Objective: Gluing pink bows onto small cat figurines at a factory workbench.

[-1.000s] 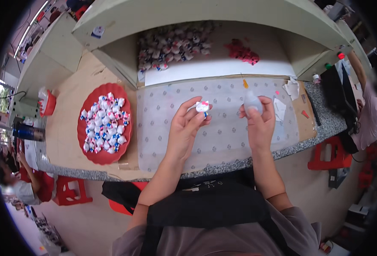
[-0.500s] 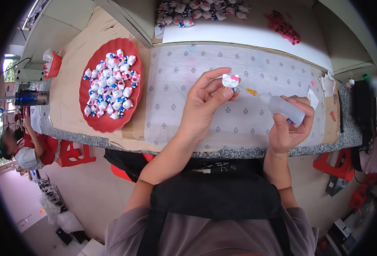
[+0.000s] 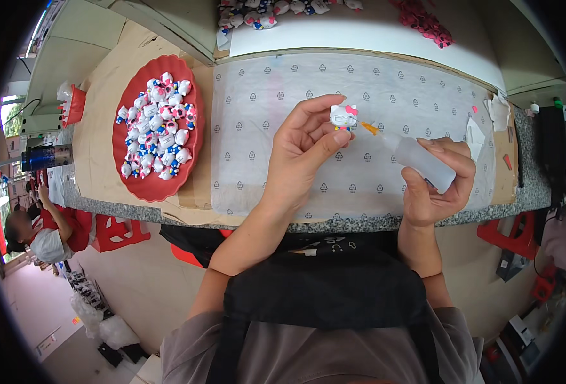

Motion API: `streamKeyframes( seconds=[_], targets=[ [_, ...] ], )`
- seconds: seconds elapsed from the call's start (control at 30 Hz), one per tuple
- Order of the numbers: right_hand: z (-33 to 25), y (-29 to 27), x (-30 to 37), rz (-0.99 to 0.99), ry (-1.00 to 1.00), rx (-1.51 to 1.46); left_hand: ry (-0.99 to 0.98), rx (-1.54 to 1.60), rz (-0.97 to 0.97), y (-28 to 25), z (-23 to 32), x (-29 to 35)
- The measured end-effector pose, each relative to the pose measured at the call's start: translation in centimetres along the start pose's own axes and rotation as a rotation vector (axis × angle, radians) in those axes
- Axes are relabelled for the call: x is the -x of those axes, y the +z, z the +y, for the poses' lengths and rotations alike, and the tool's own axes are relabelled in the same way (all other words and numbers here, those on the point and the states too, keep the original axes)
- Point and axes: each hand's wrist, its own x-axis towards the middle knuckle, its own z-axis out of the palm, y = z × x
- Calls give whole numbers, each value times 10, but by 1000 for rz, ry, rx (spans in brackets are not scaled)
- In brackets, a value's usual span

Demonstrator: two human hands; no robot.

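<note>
A small white cat figurine (image 3: 343, 117) with a pink bow sits pinched between the thumb and fingers of my left hand (image 3: 305, 141), above the patterned sheet. My right hand (image 3: 438, 185) is wrapped round a translucent white squeeze bottle (image 3: 427, 165), tilted so its orange needle tip (image 3: 370, 128) points left at the figurine. The thin needle end reaches the figurine's face area; whether it touches I cannot tell. To the left, a red scalloped tray (image 3: 190, 147) holds many more white, pink and blue figurines (image 3: 158, 128).
White printed sheet (image 3: 257, 173) covers the bench. On the raised shelf lie more figurines (image 3: 267, 20) and a heap of dark pink pieces (image 3: 427, 27). Crumpled white paper (image 3: 497, 112) lies at right. A blue can (image 3: 46, 158) stands far left, near another person in red (image 3: 59, 227).
The bottle's needle tip has come closer to the figurine, which now shows more of its body. The whole view has shifted slightly, with the tray and shelf appearing higher and further left.
</note>
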Motion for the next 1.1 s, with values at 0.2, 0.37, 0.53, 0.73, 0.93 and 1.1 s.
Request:
streamKeyframes(
  seconds=[0.2, 0.37, 0.53, 0.73, 0.93, 1.1],
  targets=[
    [0, -1, 0, 2, -8, 1, 5, -2, 22, -1, 0, 0],
    [-1, 0, 0, 7, -8, 0, 1, -11, 9, -1, 0, 0],
    [0, 1, 0, 11, -11, -26, 9, -22, -11, 0, -2, 0],
    [-1, -1, 1, -20, -17, -5, 14, -24, -5, -1, -4, -1],
    [-1, -2, 0, -12, -8, -31, -17, -20, 10, 1, -1, 0],
    [0, -2, 0, -23, -32, -15, -18, -39, -1, 0, -3, 0]
  ],
)
